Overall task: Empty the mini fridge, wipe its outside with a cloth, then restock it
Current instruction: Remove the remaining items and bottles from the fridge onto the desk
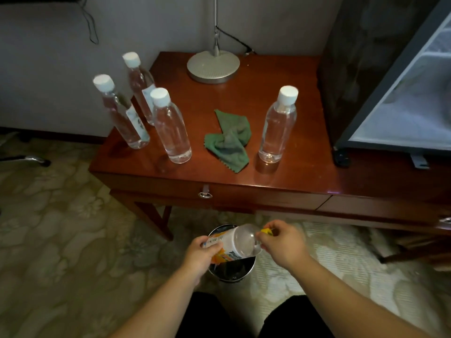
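I hold an empty clear bottle with an orange label [238,241] on its side above a small metal bin [231,268] on the floor. My left hand [201,253] grips its base end. My right hand [284,241] holds its neck end, fingers around the yellow cap [267,231]. On the wooden desk [280,172] stand several clear water bottles with white caps [172,125], one of them [278,124] apart to the right. A crumpled green cloth [230,140] lies between them. The mini fridge [366,76] stands at the right with its door [410,98] open.
A lamp base [213,67] sits at the back of the desk, its cord running to the wall. A desk drawer with a ring pull [205,195] faces me. Patterned carpet covers the floor. A chair foot [36,161] shows at the left.
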`<state>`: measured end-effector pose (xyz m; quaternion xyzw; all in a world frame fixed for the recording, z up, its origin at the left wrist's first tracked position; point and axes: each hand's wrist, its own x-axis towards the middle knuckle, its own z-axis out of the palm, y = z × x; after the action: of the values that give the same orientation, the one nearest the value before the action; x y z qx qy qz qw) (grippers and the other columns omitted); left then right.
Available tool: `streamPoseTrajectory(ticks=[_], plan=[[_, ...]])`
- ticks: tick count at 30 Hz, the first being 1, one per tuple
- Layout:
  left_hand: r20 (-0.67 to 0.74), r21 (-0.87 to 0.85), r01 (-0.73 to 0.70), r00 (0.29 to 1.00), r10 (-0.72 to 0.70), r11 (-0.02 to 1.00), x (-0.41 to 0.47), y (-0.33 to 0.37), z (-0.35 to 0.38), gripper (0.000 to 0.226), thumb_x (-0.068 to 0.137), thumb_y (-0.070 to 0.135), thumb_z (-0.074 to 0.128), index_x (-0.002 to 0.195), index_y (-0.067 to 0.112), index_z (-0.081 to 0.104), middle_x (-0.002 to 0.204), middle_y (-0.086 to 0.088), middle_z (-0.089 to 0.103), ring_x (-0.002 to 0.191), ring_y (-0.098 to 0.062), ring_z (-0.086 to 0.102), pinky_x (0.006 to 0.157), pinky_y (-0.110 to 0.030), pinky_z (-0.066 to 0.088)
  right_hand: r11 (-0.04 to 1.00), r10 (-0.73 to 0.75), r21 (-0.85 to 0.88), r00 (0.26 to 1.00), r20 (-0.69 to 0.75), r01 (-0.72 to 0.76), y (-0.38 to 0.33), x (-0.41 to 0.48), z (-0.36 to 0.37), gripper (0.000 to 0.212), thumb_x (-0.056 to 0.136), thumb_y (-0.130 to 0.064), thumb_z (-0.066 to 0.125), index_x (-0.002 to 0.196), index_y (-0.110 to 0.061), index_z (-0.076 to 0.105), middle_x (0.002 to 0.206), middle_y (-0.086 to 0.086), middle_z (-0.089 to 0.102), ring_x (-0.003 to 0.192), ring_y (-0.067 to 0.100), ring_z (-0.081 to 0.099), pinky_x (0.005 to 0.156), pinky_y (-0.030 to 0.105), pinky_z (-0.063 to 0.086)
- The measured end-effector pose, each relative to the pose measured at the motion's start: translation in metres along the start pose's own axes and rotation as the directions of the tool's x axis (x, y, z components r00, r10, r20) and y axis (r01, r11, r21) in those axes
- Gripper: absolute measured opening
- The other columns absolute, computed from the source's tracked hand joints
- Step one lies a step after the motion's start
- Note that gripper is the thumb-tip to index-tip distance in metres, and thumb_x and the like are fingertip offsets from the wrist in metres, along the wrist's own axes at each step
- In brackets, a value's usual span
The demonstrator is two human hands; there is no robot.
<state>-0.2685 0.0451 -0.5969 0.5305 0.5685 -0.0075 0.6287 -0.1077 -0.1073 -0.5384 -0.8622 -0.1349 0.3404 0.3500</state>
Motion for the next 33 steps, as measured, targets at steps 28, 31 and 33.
streamPoseTrajectory(ticks=[28,31,33], plan=[[0.207,0.334,-0.601,0.798,0.566,0.726,-0.213,0.243,-0.08,0.051,0.086,0.038,0.076,0.131,0.043,0.053,0.13,0.02,0.052,0.114,0.004,0.054,0.095,-0.027,0.049,0.988,-0.152,-0.016,0.988,0.011,0.153,-0.2,-0.121,-0.143,0.045,0.076,-0.049,0.081,0.116,-0.038,0.064,0.107,-0.012,0.068,0.091,-0.001,0.064,0.079,0.02,0.053],[0.222,0.34,-0.629,0.776,0.591,0.699,-0.217,0.253,-0.079,0.052,0.087,0.038,0.076,0.133,0.042,0.052,0.13,0.021,0.05,0.114,0.005,0.052,0.097,-0.029,0.049,0.988,-0.156,0.012,0.988,-0.01,0.156,-0.204,-0.121,-0.153,0.036,0.081,-0.039,0.081,0.11,-0.042,0.06,0.094,-0.017,0.065,0.077,-0.009,0.061,0.063,0.006,0.045],[0.236,0.337,-0.651,0.758,0.608,0.68,-0.219,0.262,-0.075,0.052,0.087,0.038,0.075,0.134,0.042,0.051,0.131,0.021,0.05,0.114,0.006,0.052,0.099,-0.031,0.05,0.986,-0.163,0.014,0.986,-0.027,0.164,-0.208,-0.122,-0.161,0.038,0.081,-0.039,0.081,0.112,-0.042,0.059,0.097,-0.015,0.063,0.081,-0.01,0.056,0.065,0.006,0.041]])
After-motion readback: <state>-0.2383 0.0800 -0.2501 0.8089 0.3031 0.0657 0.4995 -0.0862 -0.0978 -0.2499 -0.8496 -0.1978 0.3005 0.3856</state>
